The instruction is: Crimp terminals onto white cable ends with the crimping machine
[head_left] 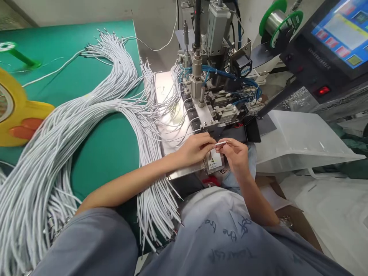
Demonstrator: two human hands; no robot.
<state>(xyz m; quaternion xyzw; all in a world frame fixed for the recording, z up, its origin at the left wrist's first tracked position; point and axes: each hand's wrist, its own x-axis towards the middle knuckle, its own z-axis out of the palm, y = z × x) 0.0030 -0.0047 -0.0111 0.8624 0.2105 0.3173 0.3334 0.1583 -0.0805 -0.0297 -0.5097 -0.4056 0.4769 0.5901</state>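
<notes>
Between the fingertips of both hands lies the end of a white cable point(220, 143), just in front of the machine. My left hand point(198, 147) pinches it from the left, and my right hand point(235, 151) grips its tip from the right. Below the fingers is a small container with a white label point(215, 160). A large bundle of white cables point(94, 103) spreads over the green table point(106, 142) on the left, and several cable ends run into the front of the machine point(198, 92).
A solder wire spool point(277, 23) and a lit touch screen point(342, 30) stand at the upper right. Below them sits a translucent plastic bin point(304, 134). A yellow toy-like object point(17, 107) and a green spool point(21, 55) are at the far left.
</notes>
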